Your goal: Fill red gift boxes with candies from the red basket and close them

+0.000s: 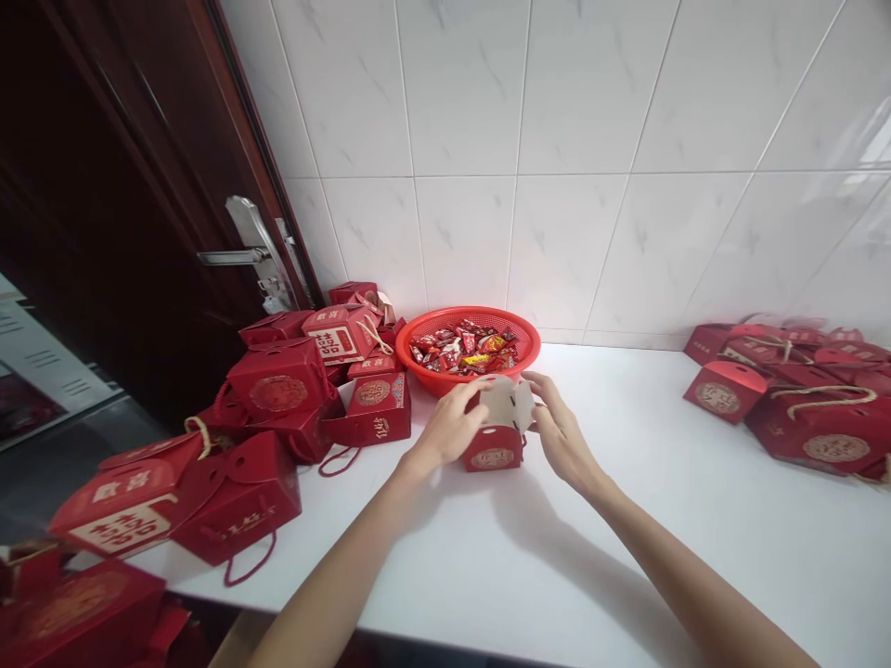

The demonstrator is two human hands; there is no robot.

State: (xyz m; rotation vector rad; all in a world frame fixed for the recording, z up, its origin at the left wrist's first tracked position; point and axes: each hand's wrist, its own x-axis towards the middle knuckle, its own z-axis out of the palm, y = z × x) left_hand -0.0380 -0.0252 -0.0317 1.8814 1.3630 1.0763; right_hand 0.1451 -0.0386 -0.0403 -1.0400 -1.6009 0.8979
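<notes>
Left hand (451, 425) at nine o'clock, right hand (559, 436) at three, hold the box (493, 453); it looks light, bendy: pinch low sides softly

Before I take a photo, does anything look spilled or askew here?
Nothing looks spilled: the wrapped candies sit inside the red plastic basket. But the red cardboard boxes at left look askew, heaped at mixed angles.

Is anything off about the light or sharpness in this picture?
Head view: a soft shadow falls on the white table below the right forearm; glare marks the tiled wall at upper right; the door sinks into near-black; lower-left boxes look blurred and stretched; the open box is clearer.
</notes>
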